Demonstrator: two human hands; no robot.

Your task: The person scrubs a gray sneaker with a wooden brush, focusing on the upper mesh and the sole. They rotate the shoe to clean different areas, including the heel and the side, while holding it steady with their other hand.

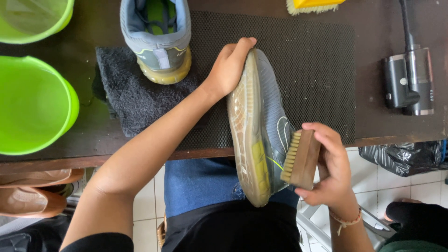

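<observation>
My left hand (228, 67) grips the toe end of a grey sneaker (266, 112) with a translucent yellowish sole, held on its side over the table edge and my lap. My right hand (329, 165) holds a wooden brush (301, 158), its pale bristles pressed against the sneaker's side near the heel. The matching second sneaker (156, 37) stands upright on a dark grey towel (133, 98) at the back left.
A black rubber mat (317, 79) covers the dark table. Two green buckets (32, 105) sit at the left. A black and silver handheld device (409, 84) lies at the right. A yellow brush (310, 5) is at the far edge. Brown shoes (28, 198) lie on the floor.
</observation>
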